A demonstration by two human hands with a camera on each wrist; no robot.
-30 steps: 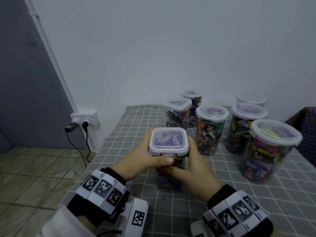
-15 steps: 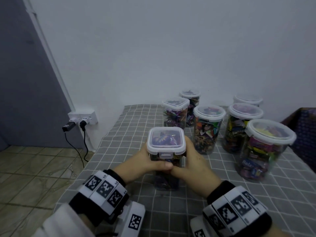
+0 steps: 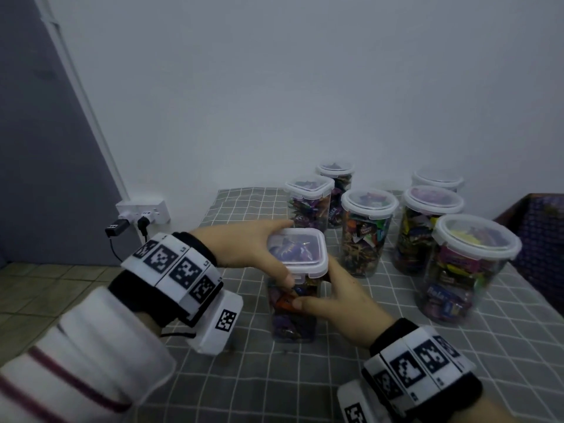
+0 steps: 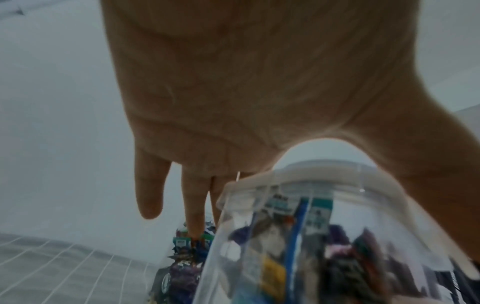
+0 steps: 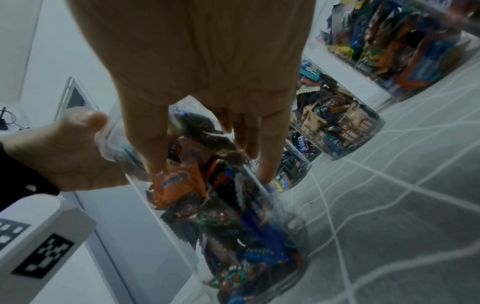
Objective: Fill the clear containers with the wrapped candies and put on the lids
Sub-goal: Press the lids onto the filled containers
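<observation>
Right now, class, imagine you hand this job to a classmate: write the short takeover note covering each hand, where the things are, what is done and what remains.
Left hand: thumb and fingers grip the lid of the square container.
Right hand: fingers hold the container body below the lid.
The container stands on the grey checked tablecloth, full of wrapped candies.
Behind and right of it: six more containers, all filled and lidded.
Done: filling; the lid sits on top.
Left: whether every lid latch is snapped down cannot be told; check them, then set this container with the others.
</observation>
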